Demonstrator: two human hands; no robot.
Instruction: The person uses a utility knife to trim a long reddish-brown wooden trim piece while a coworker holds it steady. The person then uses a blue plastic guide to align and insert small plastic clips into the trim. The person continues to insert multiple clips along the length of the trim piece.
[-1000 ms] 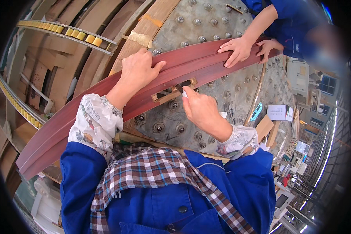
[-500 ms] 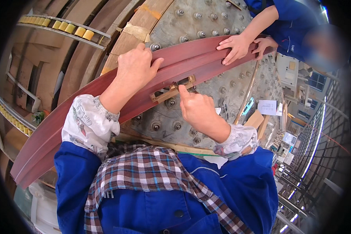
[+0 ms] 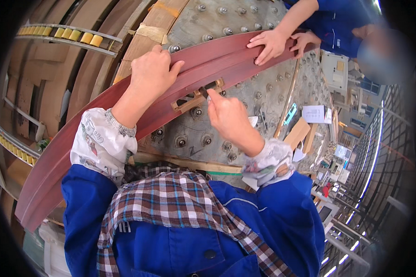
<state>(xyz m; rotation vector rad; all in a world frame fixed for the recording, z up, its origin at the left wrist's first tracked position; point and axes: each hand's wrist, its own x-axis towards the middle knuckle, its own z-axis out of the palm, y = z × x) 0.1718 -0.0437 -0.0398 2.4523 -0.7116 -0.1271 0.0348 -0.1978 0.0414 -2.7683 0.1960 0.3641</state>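
Note:
A long, curved, reddish-brown wooden board lies across in front of me. My left hand curls its fingers over the far edge, with the thumb on the top face. In the board's near edge is a cutout framed in pale raw wood. Right beside this cutout, my right hand grips a small tool, whose dark blade-like tip reaches the pale wood between the openings. The handle is hidden in my fist, so its exact kind does not show. A co-worker's hand presses on the board's right part.
Under the board is a grey metal table studded with ball rollers. A turquoise cutter, wood offcuts and a white paper sheet lie to the right. Planks and a yellow roller track are at the left.
The whole view has shifted slightly, so things appear farther left and higher. My right hand has drawn back a little from the cutout, and the tool's dark tip shows more clearly.

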